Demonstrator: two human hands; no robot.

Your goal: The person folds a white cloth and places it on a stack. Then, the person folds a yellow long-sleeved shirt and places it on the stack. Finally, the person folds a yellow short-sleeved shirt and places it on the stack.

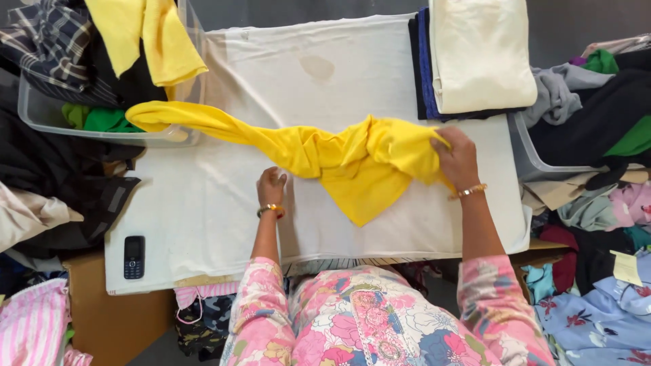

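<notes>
right hand point(458, 159): grip closed on bunched yellow cloth point(359, 159) | left hand point(271, 186): fingers curled, empty, resting on white-covered table point(203, 217)

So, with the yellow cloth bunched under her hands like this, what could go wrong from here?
The yellow garment trails one long end over the clear bin, so pulling might snag it there. The right hand grips a bunched edge while the left hand only presses the table cover, so creases could get folded in.
</notes>
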